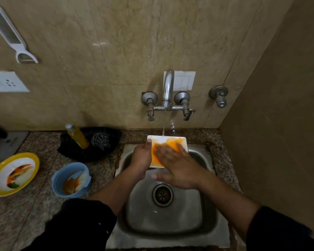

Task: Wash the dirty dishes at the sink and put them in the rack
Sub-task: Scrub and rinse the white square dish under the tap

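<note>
A white square ceramic dish point(170, 140), its inside smeared with orange residue, was held over the far edge of the stainless-steel sink point(152, 221), just beneath a thin stream of water falling from the chrome wall tap point(168, 87). The person's left hand point(141, 157) gripped the dish by its left edge, thumb hooked over the rim. The right hand point(177, 166) lay flat across the stained face, fingers straight and pressing on it, clasping nothing. Only the far rim and corners of the dish showed clean white.

The basin below the hands was bare down to its drain. A brown wall rose close beside the sink's right edge, leaving little room on that side. To the left, the speckled granite counter point(34, 205) held a soiled blue plastic bowl point(71, 180) near the sink and a yellow-rimmed white plate point(13, 173) farther left, with an orange liquid bottle point(77, 135) and a steel wool scrubber point(100, 141) on a black cloth by the far wall.
</note>
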